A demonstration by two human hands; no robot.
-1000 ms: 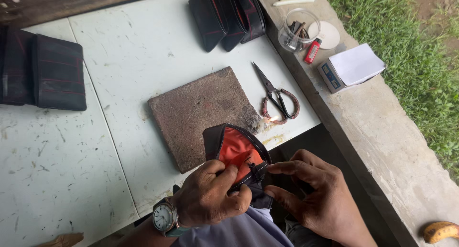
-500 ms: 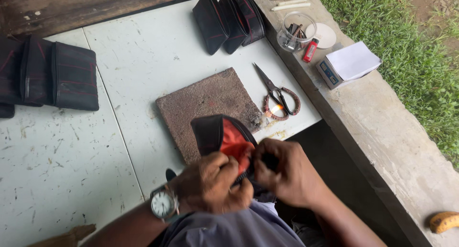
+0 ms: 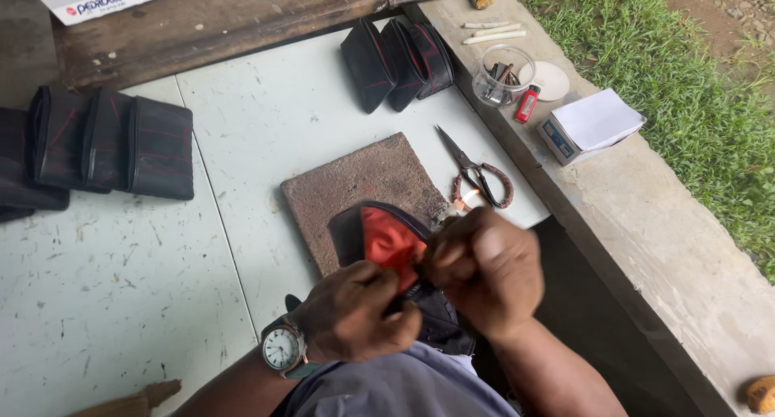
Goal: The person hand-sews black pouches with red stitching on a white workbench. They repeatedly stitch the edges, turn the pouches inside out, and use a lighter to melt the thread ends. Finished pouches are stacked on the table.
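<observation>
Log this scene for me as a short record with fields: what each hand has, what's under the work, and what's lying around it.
left hand: grips black pouch with red lining, wears a watch
right hand: pinches the pouch's edge; blurred
under work: brown slab on pale table
right of slab: scissors
far edge: dark pouches
left: more dark pouches
ledge: clear jar, red lighter, small box

table (image 3: pixel 145 288) – pale green | brown slab (image 3: pixel 355 187), scissors (image 3: pixel 476 171), black pouches (image 3: pixel 113 146)
</observation>
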